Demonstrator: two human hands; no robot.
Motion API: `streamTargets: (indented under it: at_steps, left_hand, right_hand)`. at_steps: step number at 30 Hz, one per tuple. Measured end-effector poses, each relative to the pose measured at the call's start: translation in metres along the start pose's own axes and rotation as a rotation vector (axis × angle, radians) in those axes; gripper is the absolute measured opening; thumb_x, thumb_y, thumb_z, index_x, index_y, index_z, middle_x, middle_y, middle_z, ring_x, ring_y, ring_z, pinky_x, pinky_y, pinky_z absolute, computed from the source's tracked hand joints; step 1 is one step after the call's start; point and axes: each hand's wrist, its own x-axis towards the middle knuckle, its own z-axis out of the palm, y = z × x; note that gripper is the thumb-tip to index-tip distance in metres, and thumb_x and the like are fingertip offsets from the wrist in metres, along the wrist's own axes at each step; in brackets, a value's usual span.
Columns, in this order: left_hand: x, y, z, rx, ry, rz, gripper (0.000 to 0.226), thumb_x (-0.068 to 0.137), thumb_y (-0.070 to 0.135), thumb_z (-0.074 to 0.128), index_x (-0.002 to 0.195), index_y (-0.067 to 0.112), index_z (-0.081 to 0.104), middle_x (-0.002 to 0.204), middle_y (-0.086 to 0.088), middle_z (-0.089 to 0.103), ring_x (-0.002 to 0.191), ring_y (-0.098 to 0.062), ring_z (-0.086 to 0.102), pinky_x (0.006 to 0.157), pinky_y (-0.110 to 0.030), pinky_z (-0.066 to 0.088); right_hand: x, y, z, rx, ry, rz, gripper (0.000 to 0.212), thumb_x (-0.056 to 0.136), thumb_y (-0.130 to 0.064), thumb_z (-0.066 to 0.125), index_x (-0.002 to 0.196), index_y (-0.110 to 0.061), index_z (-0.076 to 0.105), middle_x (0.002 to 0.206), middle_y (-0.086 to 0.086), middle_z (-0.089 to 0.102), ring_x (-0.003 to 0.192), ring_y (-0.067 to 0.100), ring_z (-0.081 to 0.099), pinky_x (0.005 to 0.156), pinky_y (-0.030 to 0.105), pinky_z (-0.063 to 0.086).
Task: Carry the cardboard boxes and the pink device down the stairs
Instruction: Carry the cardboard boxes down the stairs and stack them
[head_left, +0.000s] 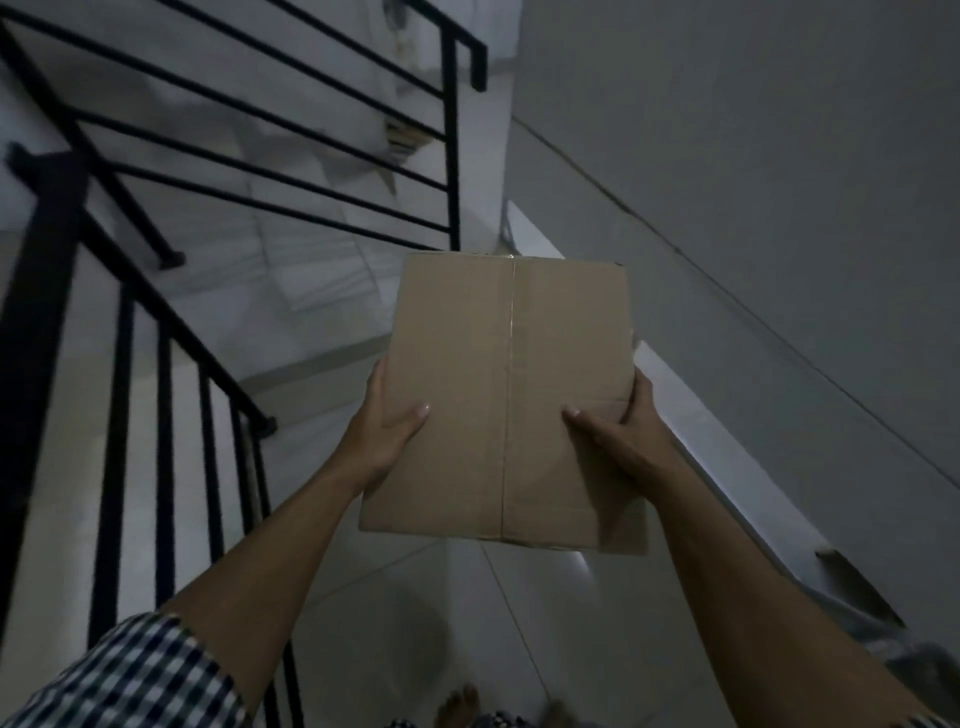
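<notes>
Cardboard box (509, 395) held out level in both hands on the tiled landing (415, 623), steps ahead.

Its long axis and taped seam run from 6 to 12 o'clock, away from the person. The left hand (387, 431) grips its 9 o'clock side and the right hand (618, 431) its 3 o'clock side, both on the nearer half. Each thumb lies flat on the top face; the other fingers curl over the edges, out of sight. Neither hand is nearer than the other. The stairs (311, 270) drop away at about 11 o'clock, partly behind the black railing (119, 415), which runs along 9 o'clock with its post at 12. The grey wall (779, 156) closes 3 o'clock. I judge the box must swing toward 11 and clear the post. No pink device or second box shows.
</notes>
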Motion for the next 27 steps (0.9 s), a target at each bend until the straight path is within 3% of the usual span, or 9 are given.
streamTargets:
  at_steps: [7, 10, 15, 21, 25, 27]
  left_hand:
    - [0.014, -0.017, -0.053, -0.036, 0.162, -0.059, 0.097, 0.082, 0.056, 0.07, 0.157, 0.038, 0.011, 0.151, 0.011, 0.044, 0.133, -0.009, 0.047, 0.114, -0.046, 0.038]
    - [0.027, -0.02, -0.068, -0.062, 0.223, -0.093, 0.1, 0.08, 0.061, 0.07, 0.156, 0.041, 0.009, 0.152, 0.01, 0.042, 0.134, -0.011, 0.046, 0.114, -0.047, 0.039]
    - [0.047, -0.021, -0.077, -0.085, 0.34, -0.14, 0.091, 0.091, 0.041, 0.066, 0.157, 0.039, 0.005, 0.154, 0.005, 0.04, 0.135, -0.015, 0.046, 0.113, -0.046, 0.039]
    - [0.076, -0.027, -0.089, -0.098, 0.524, -0.157, 0.083, 0.095, 0.032, 0.064, 0.153, 0.042, 0.006, 0.145, 0.02, 0.035, 0.129, -0.002, 0.042, 0.102, -0.021, 0.037]
    - [0.094, -0.044, -0.111, -0.129, 0.596, -0.235, 0.095, 0.092, 0.041, 0.066, 0.157, 0.037, -0.003, 0.151, 0.015, 0.032, 0.132, -0.007, 0.042, 0.109, -0.032, 0.037]
    - [0.105, -0.057, -0.128, -0.145, 0.61, -0.281, 0.094, 0.089, 0.046, 0.067, 0.157, 0.039, 0.003, 0.146, 0.017, 0.04, 0.127, -0.006, 0.049, 0.106, -0.033, 0.042]
  right_hand:
    - [0.064, -0.035, 0.065, -0.065, -0.143, -0.082, 0.115, 0.06, -0.062, 0.088, 0.152, -0.036, 0.024, 0.147, 0.003, 0.046, 0.129, 0.029, 0.049, 0.104, 0.056, 0.044]
    - [0.098, -0.046, 0.09, -0.085, -0.205, -0.098, 0.114, 0.06, -0.063, 0.087, 0.152, -0.037, 0.025, 0.147, 0.003, 0.048, 0.129, 0.03, 0.049, 0.103, 0.046, 0.044]
    - [0.154, -0.071, 0.123, -0.071, -0.326, -0.154, 0.106, 0.061, -0.061, 0.088, 0.147, -0.037, 0.032, 0.141, -0.005, 0.053, 0.119, 0.017, 0.051, 0.091, 0.036, 0.043]
    - [0.213, -0.104, 0.165, -0.09, -0.494, -0.204, 0.105, 0.064, -0.054, 0.088, 0.148, -0.04, 0.026, 0.146, 0.0, 0.048, 0.128, 0.029, 0.05, 0.103, 0.056, 0.046]
    - [0.246, -0.121, 0.212, -0.158, -0.565, -0.218, 0.108, 0.065, -0.055, 0.087, 0.15, -0.04, 0.022, 0.148, 0.004, 0.045, 0.13, 0.032, 0.048, 0.104, 0.058, 0.045]
    - [0.261, -0.126, 0.238, -0.183, -0.592, -0.216, 0.11, 0.065, -0.056, 0.087, 0.152, -0.038, 0.021, 0.147, 0.005, 0.047, 0.129, 0.033, 0.05, 0.103, 0.058, 0.046]
